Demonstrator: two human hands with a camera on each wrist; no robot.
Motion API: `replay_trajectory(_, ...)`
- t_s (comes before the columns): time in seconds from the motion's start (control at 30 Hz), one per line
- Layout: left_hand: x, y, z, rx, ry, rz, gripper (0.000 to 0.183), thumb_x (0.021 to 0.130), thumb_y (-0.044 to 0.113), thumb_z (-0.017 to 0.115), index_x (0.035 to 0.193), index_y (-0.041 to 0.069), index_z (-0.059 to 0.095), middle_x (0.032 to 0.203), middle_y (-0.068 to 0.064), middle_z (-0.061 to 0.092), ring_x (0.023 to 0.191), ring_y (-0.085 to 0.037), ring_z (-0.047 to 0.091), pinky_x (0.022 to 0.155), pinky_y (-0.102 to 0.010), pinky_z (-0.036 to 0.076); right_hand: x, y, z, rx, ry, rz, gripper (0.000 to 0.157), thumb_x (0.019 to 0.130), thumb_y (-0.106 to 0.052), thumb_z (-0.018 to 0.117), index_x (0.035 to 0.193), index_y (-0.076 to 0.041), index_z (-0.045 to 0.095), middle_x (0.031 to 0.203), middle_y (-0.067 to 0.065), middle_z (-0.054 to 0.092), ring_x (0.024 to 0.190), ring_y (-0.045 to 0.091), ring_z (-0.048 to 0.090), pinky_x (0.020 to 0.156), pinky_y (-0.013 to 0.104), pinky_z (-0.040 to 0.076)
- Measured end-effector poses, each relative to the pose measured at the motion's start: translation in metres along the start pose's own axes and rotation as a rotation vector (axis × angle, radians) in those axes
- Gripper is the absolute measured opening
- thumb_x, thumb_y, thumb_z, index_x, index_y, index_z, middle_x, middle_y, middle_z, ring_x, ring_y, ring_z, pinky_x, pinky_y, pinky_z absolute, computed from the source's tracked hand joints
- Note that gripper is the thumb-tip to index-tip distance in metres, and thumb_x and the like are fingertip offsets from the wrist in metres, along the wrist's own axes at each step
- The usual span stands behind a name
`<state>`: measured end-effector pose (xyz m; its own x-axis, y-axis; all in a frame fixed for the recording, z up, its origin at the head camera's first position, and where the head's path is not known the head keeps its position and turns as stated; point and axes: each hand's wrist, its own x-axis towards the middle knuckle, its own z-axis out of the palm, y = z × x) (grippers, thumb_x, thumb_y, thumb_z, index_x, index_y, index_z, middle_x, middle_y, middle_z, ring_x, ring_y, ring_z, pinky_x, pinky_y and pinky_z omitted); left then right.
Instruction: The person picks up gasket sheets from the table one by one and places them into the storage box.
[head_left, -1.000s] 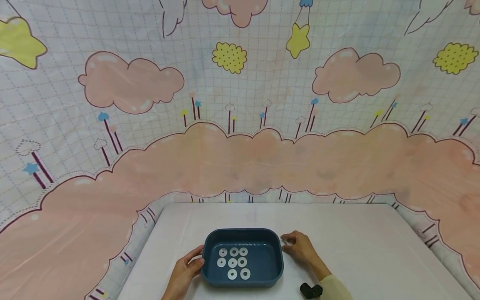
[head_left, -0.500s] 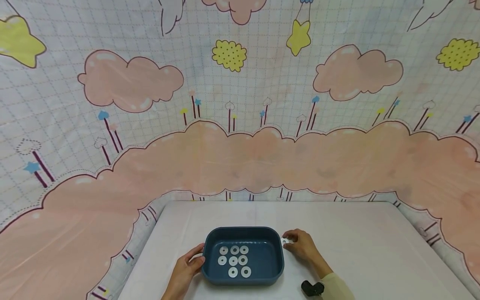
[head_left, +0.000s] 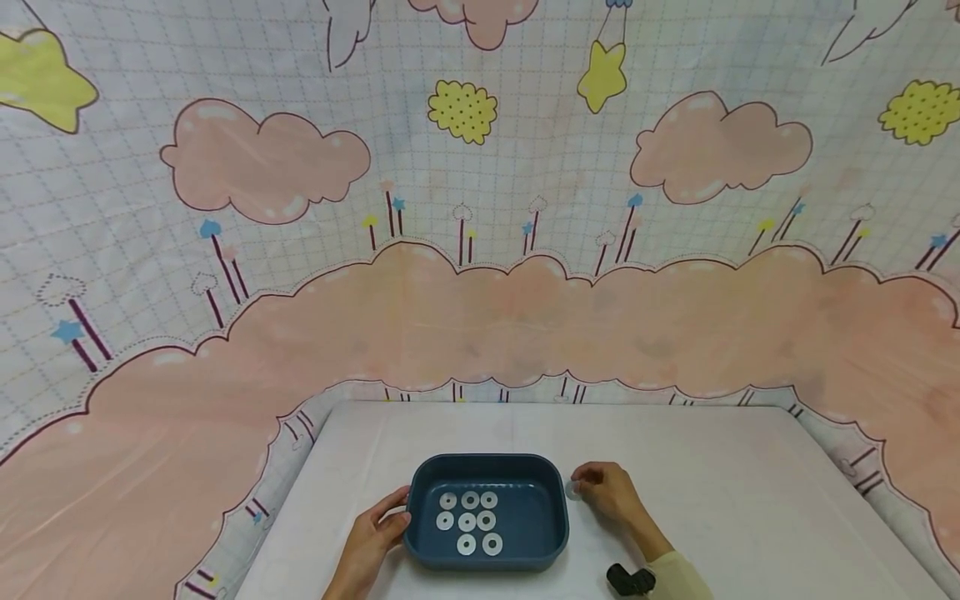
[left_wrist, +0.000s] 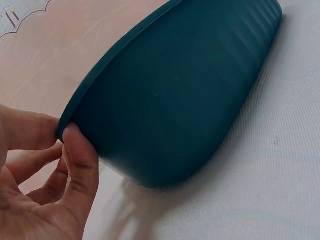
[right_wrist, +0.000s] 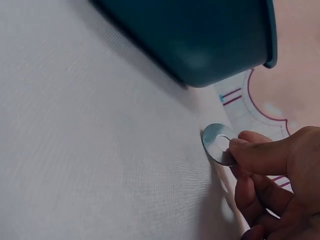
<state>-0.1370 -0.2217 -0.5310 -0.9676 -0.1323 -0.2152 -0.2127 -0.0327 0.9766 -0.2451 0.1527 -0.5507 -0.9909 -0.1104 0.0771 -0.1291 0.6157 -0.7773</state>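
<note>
A dark blue rectangular tray (head_left: 528, 518) stands on the white table, with several flat metal washers (head_left: 467, 522) lying loosely in rows on its floor, toward the left. At its left end my left hand (head_left: 367, 537) holds the rim; in the left wrist view the thumb (left_wrist: 82, 150) lies against the outer wall just under the lip. Beyond the tray's right end, my right hand (head_left: 611, 493) pinches one washer (right_wrist: 212, 142) between thumb and forefinger. That washer is tilted up on edge, close over the white cloth and apart from the tray.
White cloth covers the table (head_left: 712, 483). Behind it hangs a printed curtain (head_left: 487, 325) with clouds and stars. A black device (head_left: 630, 580) sits at the right wrist beside a pale yellow sleeve (head_left: 678, 575).
My right hand has shifted slightly right, away from the tray, and its fingers have closed together on the washer. My left hand and the tray stay put.
</note>
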Motion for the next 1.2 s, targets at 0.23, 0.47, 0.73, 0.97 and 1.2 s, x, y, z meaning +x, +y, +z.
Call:
replay_trajectory(0.23, -0.001, -0.001, 0.001, -0.003, 0.008, -0.003, 0.05, 0.094, 0.003, 0.06, 0.142, -0.005, 0.046, 0.134, -0.022, 0.052, 0.103, -0.017, 0.063, 0.082, -0.03, 0.056, -0.006, -0.002, -0.006, 0.037, 0.006, 0.021, 0.008, 0.081, -0.004, 0.074, 0.081, -0.011, 0.074, 0.083, 0.004, 0.073, 0.076, 0.01, 0.059, 0.072, 0.027, 0.047)
replay_trajectory(0.47, -0.003, 0.0, 0.001, -0.01, -0.001, 0.012, 0.05, 0.094, 0.002, 0.059, 0.142, -0.006, 0.045, 0.133, -0.021, 0.053, 0.101, -0.015, 0.063, 0.081, -0.029, 0.056, -0.013, -0.004, -0.019, 0.114, 0.007, 0.059, 0.007, 0.081, -0.002, 0.074, 0.085, -0.008, 0.075, 0.085, 0.004, 0.074, 0.075, 0.009, 0.06, 0.067, 0.023, 0.045)
replay_trajectory(0.73, -0.004, 0.0, 0.0, -0.015, -0.006, 0.018, 0.051, 0.095, 0.003, 0.059, 0.142, -0.007, 0.044, 0.131, -0.021, 0.053, 0.098, -0.012, 0.064, 0.08, -0.027, 0.056, -0.017, -0.015, -0.035, 0.2, -0.016, 0.112, 0.007, 0.083, -0.005, 0.073, 0.091, -0.005, 0.074, 0.09, 0.007, 0.073, 0.072, 0.011, 0.061, 0.059, 0.023, 0.044)
replay_trajectory(0.97, -0.003, 0.0, 0.001, -0.009, 0.007, 0.024, 0.051, 0.094, 0.003, 0.06, 0.142, -0.007, 0.045, 0.131, -0.021, 0.053, 0.097, -0.013, 0.063, 0.079, -0.027, 0.056, -0.018, -0.029, -0.044, 0.255, -0.019, 0.165, 0.014, 0.086, -0.005, 0.07, 0.099, -0.005, 0.074, 0.091, 0.006, 0.072, 0.071, 0.015, 0.065, 0.054, 0.027, 0.046)
replay_trajectory(1.2, -0.002, 0.003, 0.002, 0.008, 0.021, 0.007, 0.05, 0.094, 0.002, 0.059, 0.142, -0.005, 0.046, 0.131, -0.021, 0.052, 0.099, -0.017, 0.063, 0.081, -0.029, 0.056, -0.018, -0.041, -0.051, 0.283, -0.029, 0.147, 0.017, 0.087, -0.005, 0.069, 0.103, -0.003, 0.074, 0.096, 0.01, 0.073, 0.072, 0.016, 0.068, 0.056, 0.027, 0.05)
